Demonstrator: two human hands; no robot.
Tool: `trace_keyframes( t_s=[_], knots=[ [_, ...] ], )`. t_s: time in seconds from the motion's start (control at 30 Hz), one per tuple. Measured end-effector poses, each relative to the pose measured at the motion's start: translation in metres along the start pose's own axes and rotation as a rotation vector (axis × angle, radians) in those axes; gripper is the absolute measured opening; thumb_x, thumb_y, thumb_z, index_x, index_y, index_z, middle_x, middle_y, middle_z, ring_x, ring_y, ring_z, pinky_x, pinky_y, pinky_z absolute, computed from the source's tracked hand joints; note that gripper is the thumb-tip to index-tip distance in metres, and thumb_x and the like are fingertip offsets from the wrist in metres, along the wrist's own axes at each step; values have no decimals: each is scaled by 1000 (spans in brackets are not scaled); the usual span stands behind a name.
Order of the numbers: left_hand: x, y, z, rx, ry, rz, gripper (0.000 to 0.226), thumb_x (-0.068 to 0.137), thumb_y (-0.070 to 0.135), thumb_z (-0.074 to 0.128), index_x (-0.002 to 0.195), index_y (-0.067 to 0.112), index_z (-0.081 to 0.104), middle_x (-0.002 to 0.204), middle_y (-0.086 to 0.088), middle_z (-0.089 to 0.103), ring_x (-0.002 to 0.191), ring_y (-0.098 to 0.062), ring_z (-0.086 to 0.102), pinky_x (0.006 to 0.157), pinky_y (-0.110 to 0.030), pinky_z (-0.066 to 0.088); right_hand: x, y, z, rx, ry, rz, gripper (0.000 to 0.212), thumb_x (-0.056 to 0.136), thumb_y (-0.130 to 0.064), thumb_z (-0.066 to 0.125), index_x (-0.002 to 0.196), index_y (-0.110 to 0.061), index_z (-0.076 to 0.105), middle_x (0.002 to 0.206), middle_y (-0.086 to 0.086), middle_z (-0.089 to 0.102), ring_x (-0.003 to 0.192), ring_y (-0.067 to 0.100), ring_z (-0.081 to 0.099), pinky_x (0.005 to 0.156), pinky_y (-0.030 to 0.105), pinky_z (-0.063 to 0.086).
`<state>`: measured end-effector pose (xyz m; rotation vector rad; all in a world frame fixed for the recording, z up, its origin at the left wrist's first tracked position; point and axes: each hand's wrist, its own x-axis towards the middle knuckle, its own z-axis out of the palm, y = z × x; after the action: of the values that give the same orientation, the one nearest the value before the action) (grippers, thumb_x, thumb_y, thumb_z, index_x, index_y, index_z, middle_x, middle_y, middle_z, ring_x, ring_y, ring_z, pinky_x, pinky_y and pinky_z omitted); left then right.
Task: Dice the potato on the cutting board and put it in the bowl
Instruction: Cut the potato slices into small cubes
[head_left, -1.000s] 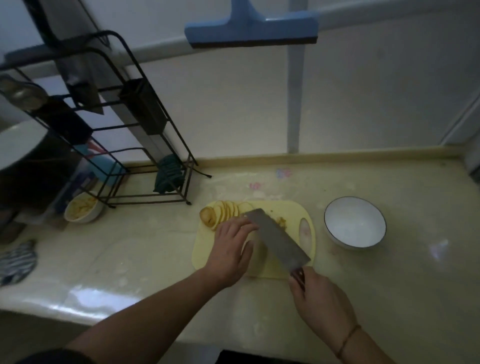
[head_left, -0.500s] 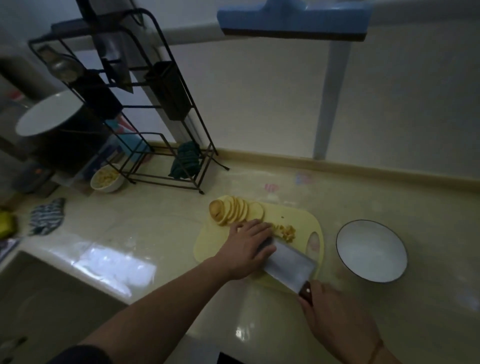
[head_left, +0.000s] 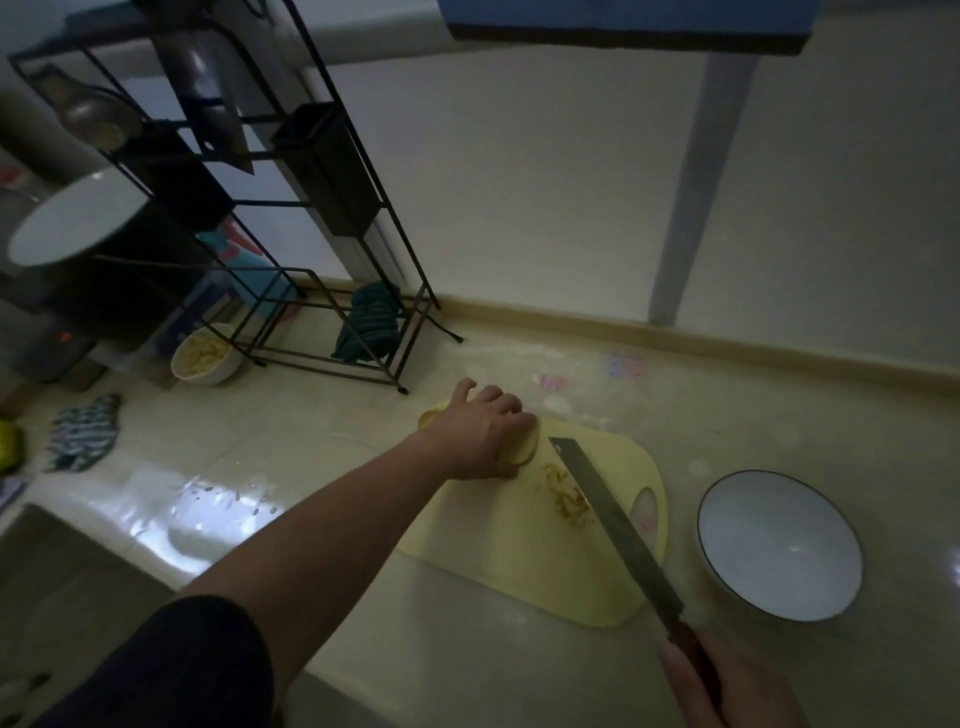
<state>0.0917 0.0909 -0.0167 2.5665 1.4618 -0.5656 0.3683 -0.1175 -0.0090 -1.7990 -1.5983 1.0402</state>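
The potato (head_left: 521, 451), cut into slices, sits at the upper left corner of the board (head_left: 524, 540), near the middle of the frame, mostly covered by the left hand (head_left: 480, 431), whose fingers curl over the slices and grasp them. A small heap of dice (head_left: 569, 499) lies just right of it on the board, touching the knife (head_left: 613, 525). The knife slants from the board's upper middle down to the lower right, blade edge turned down across the board; the right hand (head_left: 737, 686), in the lower right corner of the frame, is clenched around its dark handle. The bowl (head_left: 779, 545), white with a dark rim, stands on the surface (head_left: 519, 670) just right of the board. In the upper left a black wire rack (head_left: 311, 218) stands on the surface, a small bowl of pale pieces (head_left: 205, 354) beside its foot, and a striped cloth (head_left: 83, 431) at the left edge
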Motion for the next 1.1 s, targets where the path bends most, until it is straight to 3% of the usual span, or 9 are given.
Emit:
trace_keyframes(
  t_s=[0.1,0.27,0.33,0.4,0.6,0.73,0.83,0.97,1.1],
  knots=[
    [1,-2,-1,-12,26,39,72,86,58,65,146,28,42,144,0,44,133,-24,38,115,-48,16,5,-11,-3,-4,-21,62,40,74,-84,37,70,-47,53,85,-31,61,74,-14,57,68,3,43],
    [-1,-1,1,-146,21,-18,75,79,57,72,141,25,45,138,1,51,128,-19,47,115,-46,11,14,-7,-5,-39,-102,69,29,84,-28,69,59,-36,57,63,-16,61,69,-1,58,56,17,43],
    [0,-1,1,-167,37,-47,71,79,57,74,137,27,46,134,4,55,126,-18,49,116,-47,8,16,-12,-4,26,-114,94,34,77,-61,63,56,-35,57,62,-15,61,65,-1,58,53,16,41],
    [0,-1,0,-165,38,-52,70,79,58,74,135,28,46,131,5,58,125,-18,51,116,-48,7,19,-9,-3,68,-107,163,72,55,-98,29,64,-34,61,68,-11,63,67,1,59,57,23,44],
    [-1,5,-10,-254,27,-132,65,79,56,76,129,29,44,122,1,60,122,-22,49,118,-43,7,29,-15,-4,44,-136,230,93,38,-105,10,75,-37,62,72,4,67,70,11,62,62,19,43],
    [-4,4,-6,-399,103,-99,63,82,54,72,131,30,42,124,3,60,120,-17,52,120,-42,-1,30,-29,-11,58,-174,246,62,55,-93,30,74,-40,58,76,3,67,74,11,61,67,23,45],
    [-8,4,1,-519,250,-63,62,82,45,76,132,25,46,128,6,57,122,-16,50,120,-37,5,30,-30,-9,75,-198,249,18,87,-46,58,79,-30,64,80,3,67,78,10,61,69,26,43],
    [-40,17,19,-761,519,-46,60,75,37,84,123,19,54,121,10,55,114,-14,50,101,-35,43,28,-19,-5,104,-218,245,25,91,-34,57,70,-23,62,61,4,63,62,15,60,62,29,43],
    [-84,48,68,-741,610,4,52,76,44,81,112,21,50,128,8,57,120,1,46,101,-39,44,22,-14,-1,332,-361,324,32,94,-34,53,68,-16,57,50,2,45,47,16,42,54,29,33]
  ],
)
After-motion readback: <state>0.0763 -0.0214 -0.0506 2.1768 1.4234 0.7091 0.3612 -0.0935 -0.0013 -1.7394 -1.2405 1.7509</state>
